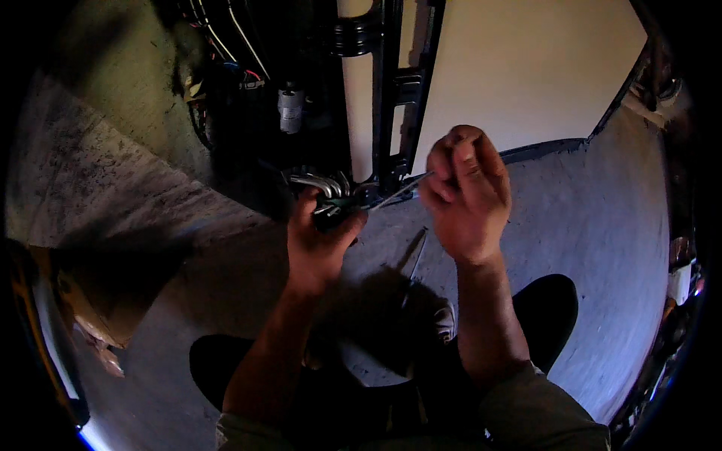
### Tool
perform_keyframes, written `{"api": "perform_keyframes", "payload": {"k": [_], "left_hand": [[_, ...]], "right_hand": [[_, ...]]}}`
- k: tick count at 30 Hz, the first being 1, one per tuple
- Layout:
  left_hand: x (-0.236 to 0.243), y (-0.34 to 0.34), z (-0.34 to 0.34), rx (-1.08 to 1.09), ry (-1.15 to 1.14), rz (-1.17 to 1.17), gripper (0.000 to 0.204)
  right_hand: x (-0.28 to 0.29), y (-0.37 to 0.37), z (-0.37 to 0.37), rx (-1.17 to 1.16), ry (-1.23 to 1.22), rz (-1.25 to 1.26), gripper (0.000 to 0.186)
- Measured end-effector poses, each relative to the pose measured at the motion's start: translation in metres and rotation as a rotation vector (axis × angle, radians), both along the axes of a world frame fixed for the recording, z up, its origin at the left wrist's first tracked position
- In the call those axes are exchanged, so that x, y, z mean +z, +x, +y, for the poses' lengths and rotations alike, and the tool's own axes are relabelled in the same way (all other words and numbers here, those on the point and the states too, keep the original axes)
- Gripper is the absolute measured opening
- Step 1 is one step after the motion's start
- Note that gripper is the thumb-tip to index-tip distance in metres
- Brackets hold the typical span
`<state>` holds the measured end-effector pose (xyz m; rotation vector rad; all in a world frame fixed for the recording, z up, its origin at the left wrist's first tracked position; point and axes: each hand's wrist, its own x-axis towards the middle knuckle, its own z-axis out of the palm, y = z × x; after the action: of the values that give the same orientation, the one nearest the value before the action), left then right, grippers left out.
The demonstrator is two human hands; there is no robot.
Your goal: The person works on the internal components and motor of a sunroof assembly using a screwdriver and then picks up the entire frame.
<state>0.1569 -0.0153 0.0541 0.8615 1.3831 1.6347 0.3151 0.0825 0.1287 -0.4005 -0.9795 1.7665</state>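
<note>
My left hand (320,244) is closed around a set of hex keys (335,188), whose bent silver ends fan out above my fingers beside a dark holder. A thin, straight metal hex key (398,193) slants up from the set toward my right hand (470,199). The fingers of that hand are curled in a pinch around its far end. Both hands are raised over the floor, just in front of a black metal frame (395,128).
A large cream panel (534,71) borders the frame on the right. Left of the frame sit a grey cylinder (290,109) and loose wires (241,37). A thin rod-like tool (418,255) lies on the floor between my feet. A cardboard box (113,297) is at far left.
</note>
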Motion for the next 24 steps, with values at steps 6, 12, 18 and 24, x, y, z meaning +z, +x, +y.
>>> {"api": "perform_keyframes", "payload": {"k": [6, 12, 18, 24], "left_hand": [[0.002, 0.003, -0.005, -0.116, 0.017, 0.064, 0.035], [0.012, 0.007, -0.005, -0.153, -0.036, -0.049, 0.036], [-0.001, 0.004, -0.007, -0.177, -0.088, -0.013, 0.042], [-0.002, 0.004, -0.008, -0.219, -0.131, 0.122, 0.046]], "right_hand": [[-0.016, -0.012, -0.004, 0.021, 0.116, -0.077, 0.015], [-0.014, -0.014, -0.008, 0.055, 0.138, -0.111, 0.013], [-0.01, -0.019, -0.022, 0.033, 0.316, -0.265, 0.015], [-0.013, -0.015, -0.014, 0.032, 0.217, -0.268, 0.01]]}}
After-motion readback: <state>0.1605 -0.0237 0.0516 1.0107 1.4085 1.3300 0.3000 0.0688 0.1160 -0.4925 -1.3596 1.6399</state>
